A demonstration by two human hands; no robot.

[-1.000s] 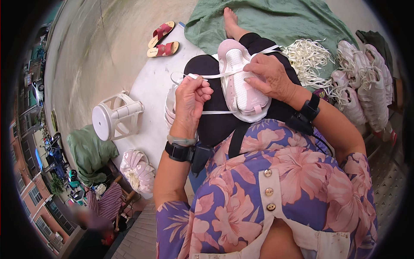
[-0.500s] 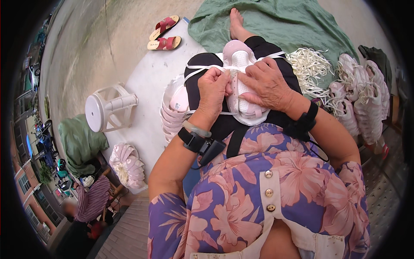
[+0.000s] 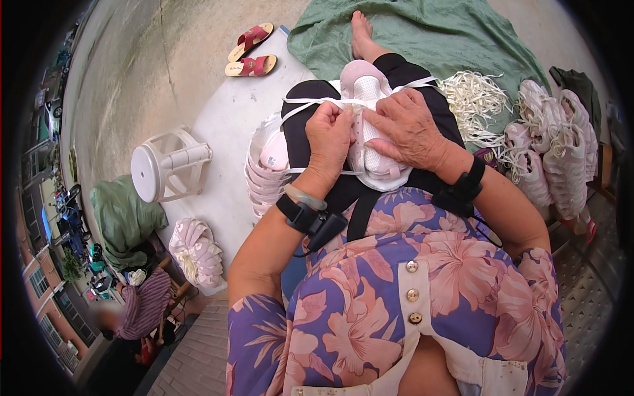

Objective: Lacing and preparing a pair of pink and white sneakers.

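We are pinching the white lace [image 3: 310, 102] with our left hand [image 3: 330, 135] and pressing our right hand [image 3: 411, 129] flat on the pink shoe [image 3: 370, 99] on our lap, lacing unfinished, laced pairs [image 3: 551, 142] lying right of it, unlaced stack [image 3: 267, 168] left.

White stool [image 3: 170, 166], red sandals [image 3: 251, 51]

Head-worn fisheye, close, straight down over lap [image 3: 370, 191].

The pale pink perforated soft shoe [image 3: 370, 142] looks matt, the flat white tie strips [image 3: 472, 105] plasticky, the round white plastic stool [image 3: 168, 168] smooth.
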